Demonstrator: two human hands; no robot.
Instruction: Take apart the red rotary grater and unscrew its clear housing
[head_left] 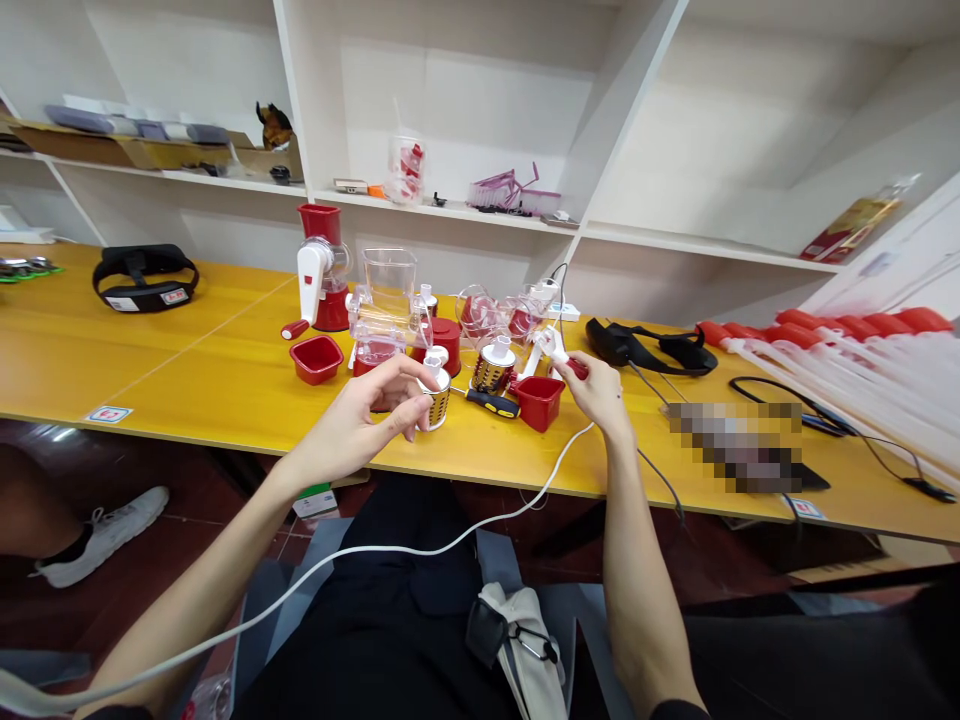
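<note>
My right hand [598, 393] is closed on the red grip of a white crank handle [551, 345], above the table's right-middle part. My left hand [367, 420] has its thumb and index finger apart, beside a metal grater drum [438, 403] with a white hub; whether they touch I cannot tell. Between the hands stand a second grater drum [493, 370], a red square cup [539, 402] and a black-and-yellow screwdriver [491, 403]. Behind my left hand is a clear plastic grater body [386, 310]. Another red cup [316, 360] sits to its left.
An assembled red-and-white rotary grater [322, 265] stands behind. Black headsets lie at left [146, 280] and right [652, 345]. Red-capped clear tubes [840, 340] fill the right side. A white cable [450, 545] crosses before me. Shelves [450, 205] rise behind the table.
</note>
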